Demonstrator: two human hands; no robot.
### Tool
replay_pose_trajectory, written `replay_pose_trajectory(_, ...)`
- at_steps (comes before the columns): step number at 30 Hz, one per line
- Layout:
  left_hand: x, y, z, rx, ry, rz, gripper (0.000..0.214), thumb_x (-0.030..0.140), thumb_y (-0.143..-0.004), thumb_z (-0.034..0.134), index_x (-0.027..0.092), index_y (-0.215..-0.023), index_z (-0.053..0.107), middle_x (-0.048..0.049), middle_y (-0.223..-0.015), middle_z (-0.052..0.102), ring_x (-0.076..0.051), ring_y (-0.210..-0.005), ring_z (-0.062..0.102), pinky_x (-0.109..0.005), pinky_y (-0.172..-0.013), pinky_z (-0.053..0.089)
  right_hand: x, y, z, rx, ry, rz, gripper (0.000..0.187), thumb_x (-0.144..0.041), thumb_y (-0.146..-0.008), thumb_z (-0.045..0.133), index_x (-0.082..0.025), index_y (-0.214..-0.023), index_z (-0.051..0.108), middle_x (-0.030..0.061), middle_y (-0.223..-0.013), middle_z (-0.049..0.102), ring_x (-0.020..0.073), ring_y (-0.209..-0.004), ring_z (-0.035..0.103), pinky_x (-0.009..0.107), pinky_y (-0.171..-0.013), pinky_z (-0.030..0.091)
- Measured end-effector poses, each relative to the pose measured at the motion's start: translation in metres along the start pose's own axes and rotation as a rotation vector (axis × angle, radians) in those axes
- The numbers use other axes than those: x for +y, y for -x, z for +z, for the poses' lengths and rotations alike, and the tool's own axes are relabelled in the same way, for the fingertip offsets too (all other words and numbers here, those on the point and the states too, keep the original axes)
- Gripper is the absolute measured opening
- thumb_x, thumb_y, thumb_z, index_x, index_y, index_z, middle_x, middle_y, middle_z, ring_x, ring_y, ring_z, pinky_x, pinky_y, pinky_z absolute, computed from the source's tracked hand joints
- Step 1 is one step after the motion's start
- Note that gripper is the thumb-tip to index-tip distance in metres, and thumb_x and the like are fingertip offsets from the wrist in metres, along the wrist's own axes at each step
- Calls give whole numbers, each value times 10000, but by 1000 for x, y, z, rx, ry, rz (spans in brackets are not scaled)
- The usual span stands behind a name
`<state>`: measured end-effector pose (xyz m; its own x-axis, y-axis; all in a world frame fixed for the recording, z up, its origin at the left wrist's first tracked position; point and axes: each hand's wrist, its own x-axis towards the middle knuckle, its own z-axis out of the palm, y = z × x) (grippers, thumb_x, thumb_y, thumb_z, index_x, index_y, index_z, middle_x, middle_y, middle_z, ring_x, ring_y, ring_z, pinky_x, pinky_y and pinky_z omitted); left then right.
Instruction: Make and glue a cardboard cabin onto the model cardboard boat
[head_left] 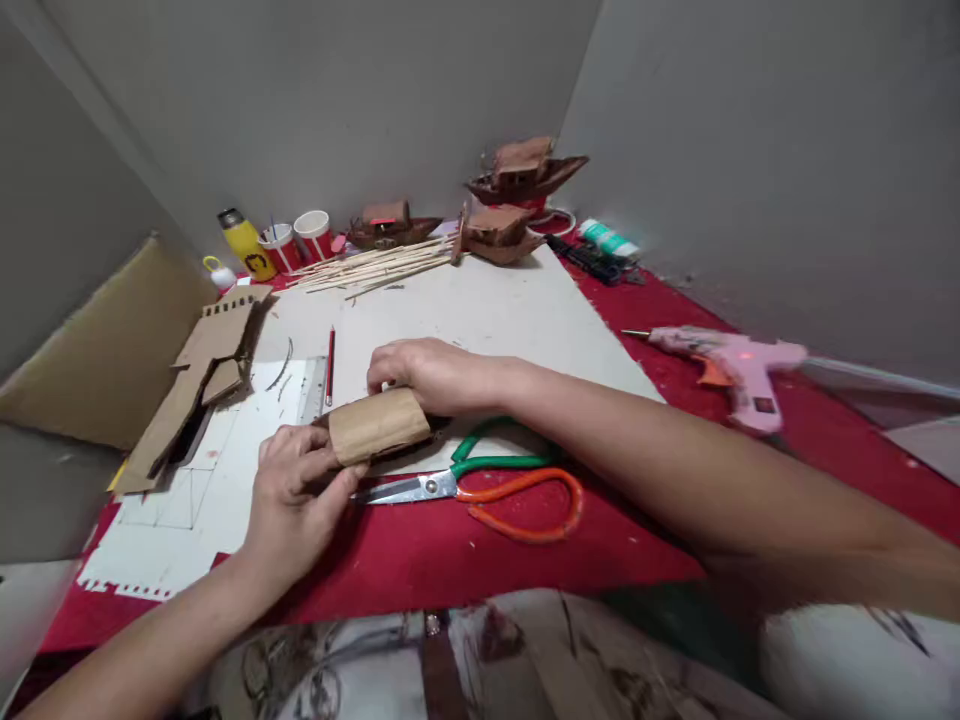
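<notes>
A curved piece of brown cardboard (379, 427) arches above the white board, with dark edges showing beneath it. My left hand (300, 480) grips its left end, the thumb along the near edge. Behind its far right side is my right hand (424, 372), fingers curled downward; the fingertips are hidden, so whatever they hold cannot be made out. Scissors (431, 487) with one green and one orange handle lie just in front of the cardboard, blades toward my left hand. Under my right forearm passes the green handle.
A pink glue gun (739, 365) lies at right, its cord running off. Wooden sticks (390, 262), model boats (525, 170), paper cups (313, 235) and a yellow bottle (247, 245) line the back. Cut cardboard (217, 335), a pencil (331, 365) and drawn-on paper (169, 520) are left.
</notes>
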<state>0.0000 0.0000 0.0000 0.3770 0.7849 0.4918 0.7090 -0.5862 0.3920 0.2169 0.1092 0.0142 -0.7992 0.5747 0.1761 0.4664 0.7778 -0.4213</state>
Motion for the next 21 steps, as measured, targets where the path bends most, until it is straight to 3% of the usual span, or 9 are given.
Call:
replay_pose_trajectory(4, -2, -1, 0, -37, -19, -17, 115, 156, -842, 670, 247, -856, 739, -23, -900, 660, -213, -865, 556, -401, -794, 373, 1, 2, 0, -8, 4, 15, 153, -62, -766, 555, -172, -849, 622, 66, -917, 658, 190, -819, 544, 271, -686, 365)
replay_pose_trajectory(12, -2, -2, -2, -120, 54, -92, 84, 225, -853, 665, 223, -787, 718, -29, -868, 639, -229, -909, 546, -440, -867, 394, -3, 4, -1, -52, 1, 69, 157, -36, -731, 547, -179, -794, 557, 65, -859, 640, 177, -750, 517, 265, -624, 325)
replay_pose_trajectory(21, -6, 0, 5, -71, -23, -12, 32, 210, -850, 667, 198, -822, 677, -36, -880, 640, -224, -911, 563, -517, -997, 353, -1, 1, -1, -74, -41, 96, 147, -37, -738, 539, -182, -765, 539, 57, -823, 630, 167, -725, 503, 264, -631, 332)
